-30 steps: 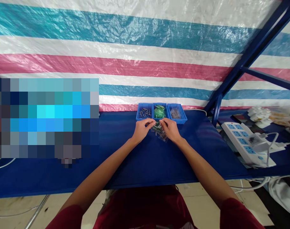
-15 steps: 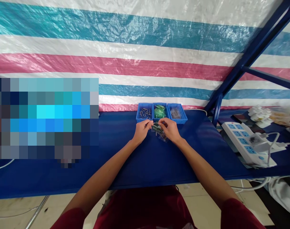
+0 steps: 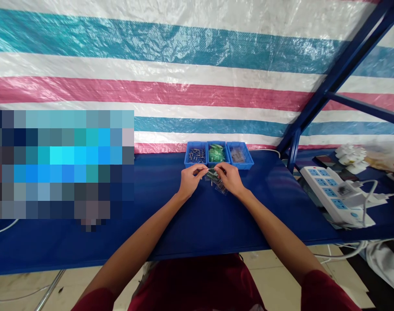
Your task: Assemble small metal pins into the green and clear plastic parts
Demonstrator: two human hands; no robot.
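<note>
Three trays [image 3: 218,143] stand in a row at the far edge of the table [image 3: 216,224], mid-frame: screws [image 3: 197,154] in the left one, small parts [image 3: 217,153] in the middle, bags [image 3: 238,155] in the right. A power strip [image 3: 329,194] lies at the right of the frame.

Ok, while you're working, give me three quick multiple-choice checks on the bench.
1. How many blue bins stand in the row? A three; B four; C five.
2. Where are the green parts? A left bin; B middle bin; C right bin.
3. How do the hands stand? A left hand and right hand together over a clear packet; B left hand inside a bin; C both hands out of view.

1: A, three bins sit side by side.
2: B, the green parts fill the middle bin.
3: A, both hands meet in front of the bins, above the packet.
</note>
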